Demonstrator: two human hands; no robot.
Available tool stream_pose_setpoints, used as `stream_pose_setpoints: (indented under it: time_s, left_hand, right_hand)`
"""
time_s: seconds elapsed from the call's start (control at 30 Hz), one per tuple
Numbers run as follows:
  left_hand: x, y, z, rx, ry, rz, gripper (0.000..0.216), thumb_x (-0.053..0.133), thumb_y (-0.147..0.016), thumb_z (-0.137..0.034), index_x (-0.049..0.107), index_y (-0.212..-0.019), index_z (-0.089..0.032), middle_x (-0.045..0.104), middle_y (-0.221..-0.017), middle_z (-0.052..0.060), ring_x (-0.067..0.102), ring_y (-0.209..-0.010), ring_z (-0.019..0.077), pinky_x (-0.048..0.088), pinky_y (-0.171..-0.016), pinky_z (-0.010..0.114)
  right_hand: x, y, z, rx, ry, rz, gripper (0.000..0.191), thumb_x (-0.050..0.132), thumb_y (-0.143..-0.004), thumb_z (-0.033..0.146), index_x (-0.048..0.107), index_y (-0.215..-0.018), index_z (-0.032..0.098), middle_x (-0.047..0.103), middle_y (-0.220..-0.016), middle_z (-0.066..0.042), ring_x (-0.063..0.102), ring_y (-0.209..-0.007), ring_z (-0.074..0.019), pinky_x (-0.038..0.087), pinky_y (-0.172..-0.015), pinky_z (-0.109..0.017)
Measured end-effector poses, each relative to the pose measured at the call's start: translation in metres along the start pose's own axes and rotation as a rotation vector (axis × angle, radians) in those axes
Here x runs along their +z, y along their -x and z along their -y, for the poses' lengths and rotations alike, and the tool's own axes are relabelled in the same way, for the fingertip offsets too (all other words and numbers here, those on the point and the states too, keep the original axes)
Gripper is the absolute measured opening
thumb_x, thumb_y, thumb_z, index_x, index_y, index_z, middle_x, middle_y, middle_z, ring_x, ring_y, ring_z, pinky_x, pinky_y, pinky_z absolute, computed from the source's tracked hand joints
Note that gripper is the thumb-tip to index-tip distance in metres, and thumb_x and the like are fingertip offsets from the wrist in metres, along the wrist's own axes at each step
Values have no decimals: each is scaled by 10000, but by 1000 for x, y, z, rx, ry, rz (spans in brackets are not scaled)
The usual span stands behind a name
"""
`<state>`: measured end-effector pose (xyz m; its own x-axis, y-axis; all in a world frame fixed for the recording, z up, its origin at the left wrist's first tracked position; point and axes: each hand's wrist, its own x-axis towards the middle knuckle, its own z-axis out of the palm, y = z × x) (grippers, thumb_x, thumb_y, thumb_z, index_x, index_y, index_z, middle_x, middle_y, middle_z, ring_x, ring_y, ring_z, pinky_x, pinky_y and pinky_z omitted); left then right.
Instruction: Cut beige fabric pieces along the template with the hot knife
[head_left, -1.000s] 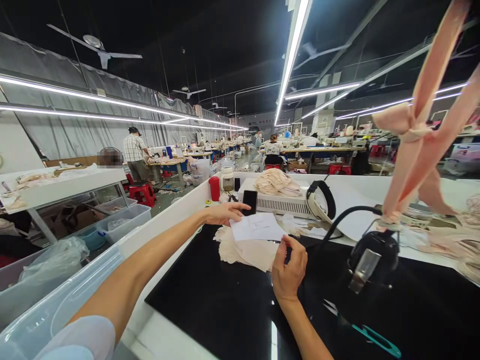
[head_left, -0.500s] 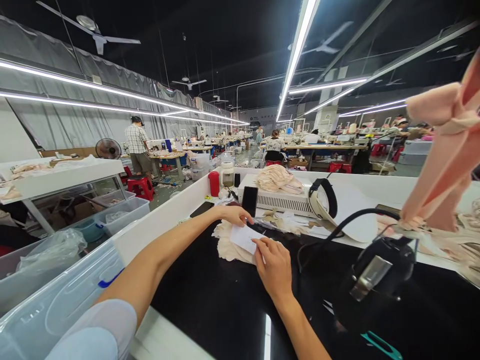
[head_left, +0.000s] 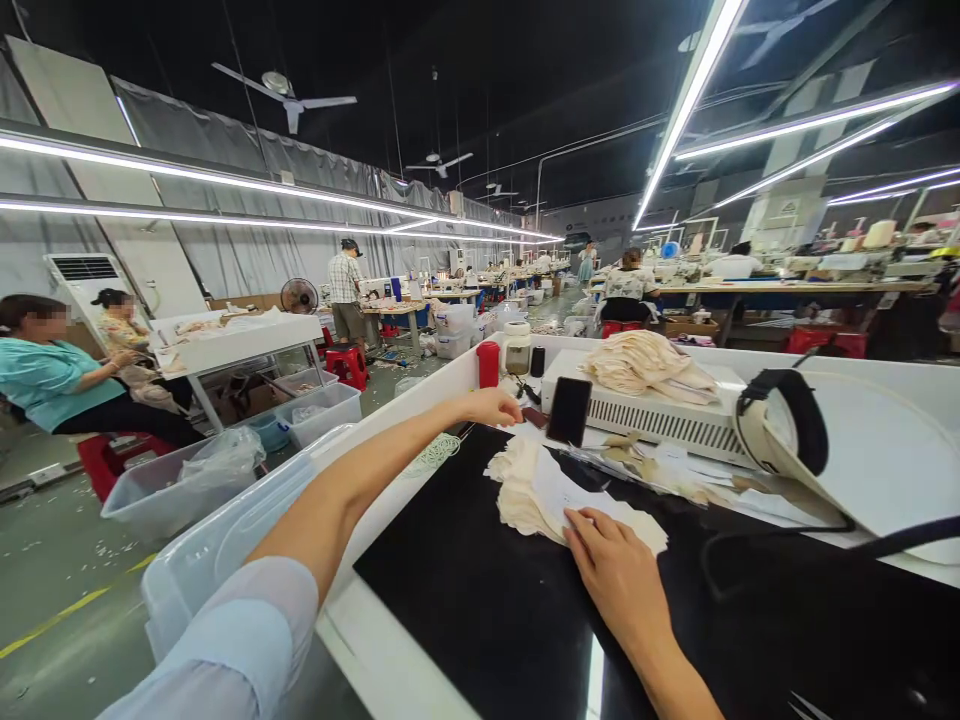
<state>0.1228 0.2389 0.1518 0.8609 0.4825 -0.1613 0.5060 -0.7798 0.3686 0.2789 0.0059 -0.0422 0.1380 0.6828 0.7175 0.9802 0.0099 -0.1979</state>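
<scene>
My left hand (head_left: 491,407) is over the far left corner of the black work surface, left of an upright dark phone (head_left: 568,411). Its fingers are drawn together, and I cannot make out anything in them. A small dark red item (head_left: 534,417) lies just beyond the fingertips. My right hand (head_left: 619,570) rests with extended fingers on a white paper piece (head_left: 555,485). This paper lies on a stack of cream fabric pieces (head_left: 519,500) with wavy edges, on the black work surface (head_left: 480,580).
Behind the stack, a white vented box (head_left: 660,415) carries more cream fabric (head_left: 649,365). A red-lidded container (head_left: 488,364) and a jar (head_left: 517,348) stand left of it. Scissor-like metal tips (head_left: 808,706) show at lower right. Clear plastic bins (head_left: 217,560) are at left; people sit beyond.
My left hand has come off the paper and moved beside the phone. My right hand stays on the paper. The view has turned left, bringing seated people into sight.
</scene>
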Motion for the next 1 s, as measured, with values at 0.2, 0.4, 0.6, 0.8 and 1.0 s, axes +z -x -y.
stream_pose_setpoints:
  time_s: [0.2, 0.4, 0.6, 0.8, 1.0]
  left_hand:
    - [22, 49, 65, -239, -161, -19, 349, 656, -1009, -375, 631, -1282, -158, 645, -1283, 98, 667, -1095, 249, 594, -925, 445]
    - [68, 60, 85, -336, -235, -74, 363, 657, -1010, -372, 619, -1302, -160, 637, -1300, 105, 661, -1114, 252, 588, -941, 460]
    - [82, 55, 87, -410, -197, -137, 366, 654, -1011, -373, 616, -1308, -163, 632, -1311, 107, 657, -1127, 255, 584, -950, 466]
    - [83, 53, 81, -490, 27, -246, 360, 653, -1012, -371, 617, -1310, -171, 627, -1322, 109, 653, -1134, 253, 582, -956, 463]
    - [70, 57, 73, -487, 453, -406, 369, 659, -1006, -378, 623, -1300, -158, 632, -1310, 102, 655, -1128, 264, 585, -948, 465]
  right_hand:
    - [1, 1, -4, -4, 60, 43, 466, 362, -1060, 413, 751, -1205, 202, 751, -1175, -104, 677, -1005, -313, 516, -864, -459]
    - [3, 3, -10, -25, 83, 44, 498, 340, -1064, 450, 750, -1221, 212, 745, -1184, -106, 684, -999, -299, 532, -862, -446]
    - [3, 4, -12, -20, 82, 46, 531, 314, -1068, 483, 752, -1216, 224, 746, -1175, -94, 684, -979, -300, 533, -834, -444]
    - [0, 3, -9, -8, 51, 55, 485, 351, -1063, 447, 748, -1216, 213, 743, -1182, -103, 680, -998, -298, 530, -876, -449]
    - [-4, 0, -3, 29, 41, 107, 405, 418, -1045, 390, 740, -1217, 214, 734, -1205, -101, 671, -1020, -308, 522, -890, -455]
